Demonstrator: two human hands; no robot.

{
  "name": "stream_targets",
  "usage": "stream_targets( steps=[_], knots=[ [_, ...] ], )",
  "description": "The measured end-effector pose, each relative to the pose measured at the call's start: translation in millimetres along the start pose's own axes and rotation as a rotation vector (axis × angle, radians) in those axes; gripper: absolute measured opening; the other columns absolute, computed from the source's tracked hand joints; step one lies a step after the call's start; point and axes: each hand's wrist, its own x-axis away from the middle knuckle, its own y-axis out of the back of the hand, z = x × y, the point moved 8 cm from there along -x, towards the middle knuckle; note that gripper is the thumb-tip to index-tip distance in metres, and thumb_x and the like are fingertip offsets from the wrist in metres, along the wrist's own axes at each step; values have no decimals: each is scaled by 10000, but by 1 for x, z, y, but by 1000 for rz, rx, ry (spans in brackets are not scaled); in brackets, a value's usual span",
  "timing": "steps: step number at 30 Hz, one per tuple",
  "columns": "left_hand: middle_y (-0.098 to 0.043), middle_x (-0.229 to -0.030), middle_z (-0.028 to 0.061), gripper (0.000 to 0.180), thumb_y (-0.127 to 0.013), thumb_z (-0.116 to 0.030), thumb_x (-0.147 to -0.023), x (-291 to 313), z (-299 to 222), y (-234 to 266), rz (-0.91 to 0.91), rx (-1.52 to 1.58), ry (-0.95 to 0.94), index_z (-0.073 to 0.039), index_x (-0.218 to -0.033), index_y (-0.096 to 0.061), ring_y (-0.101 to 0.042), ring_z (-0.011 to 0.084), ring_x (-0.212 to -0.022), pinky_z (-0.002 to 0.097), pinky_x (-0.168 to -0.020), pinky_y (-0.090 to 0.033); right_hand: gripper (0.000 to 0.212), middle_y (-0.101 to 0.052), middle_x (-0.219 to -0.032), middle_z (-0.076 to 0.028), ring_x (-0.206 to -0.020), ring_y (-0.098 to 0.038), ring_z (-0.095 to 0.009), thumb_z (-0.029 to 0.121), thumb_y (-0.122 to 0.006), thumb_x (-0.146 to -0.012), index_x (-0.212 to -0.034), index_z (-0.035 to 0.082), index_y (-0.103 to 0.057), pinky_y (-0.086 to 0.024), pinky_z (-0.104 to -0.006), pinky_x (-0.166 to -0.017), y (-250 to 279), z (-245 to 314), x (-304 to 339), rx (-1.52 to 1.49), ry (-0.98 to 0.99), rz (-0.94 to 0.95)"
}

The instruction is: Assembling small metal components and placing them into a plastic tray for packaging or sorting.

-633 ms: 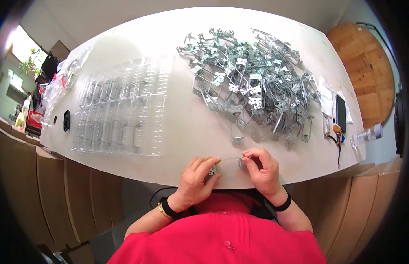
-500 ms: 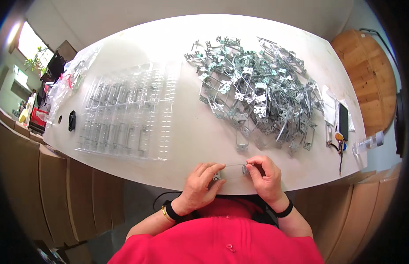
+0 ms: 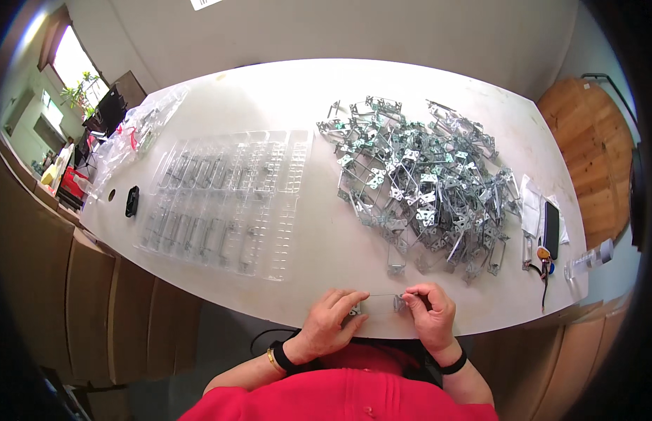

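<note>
Between my two hands, at the near edge of the table, I hold a thin metal wire bracket [image 3: 399, 303] with flat plates at its ends. My left hand [image 3: 329, 319] is closed on its left end, fingers above and thumb below. At the other end, my right hand [image 3: 433, 313] pinches the bracket between thumb and fingers. Beyond my hands lies a large tangled pile of similar metal brackets [image 3: 428, 186]. To the left, a clear plastic tray [image 3: 278, 263] holds several of these brackets in rows of slots.
A black object [image 3: 132, 201] and a crumpled plastic bag [image 3: 122, 151] lie at the table's left. Toward the right edge are a phone [image 3: 551, 223], a white cloth [image 3: 530, 203], an orange-handled tool [image 3: 543, 253] and a clear bottle [image 3: 587, 260]. Cardboard boxes [image 3: 94, 302] stand below.
The whole view has tilted up, so the table and hands sit lower in it. Both hands keep their hold on the bracket, with little other movement.
</note>
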Motion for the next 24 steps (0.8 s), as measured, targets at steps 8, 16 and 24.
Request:
stream_targets(
  steps=[8, 16, 24],
  knots=[
    [-700, -1109, 142, 483, -828, -50, -851, -1, 1, -1, -7, 12, 11, -45, -1310, -677, -655, 317, -921, 405, -793, -550, 135, -714, -908, -98, -765, -682, -187, 41, -803, -946, -1042, 30, -708, -546, -310, -694, 1, 3, -1, 12, 54, 3],
    [-696, -1098, 143, 472, -822, -50, -858, 0, -1, 1, 0, 9, 6, -35, -1306, -674, -656, 322, -920, 410, -777, -544, 129, -715, -909, -95, -778, -689, -183, 45, -803, -952, -1037, 32, -706, -555, -305, -711, -2, -5, 2, -23, -7, -13],
    [-694, -1132, 184, 440, -794, -44, -883, 2, 8, -8, 34, 48, 21, -23, -1304, -666, -672, 362, -983, 416, -834, -554, 119, -737, -919, -89, -772, -687, -161, 79, -783, -986, -1047, 36, -690, -549, -293, -715, 2, 0, 3, -37, 49, -45]
  ],
)
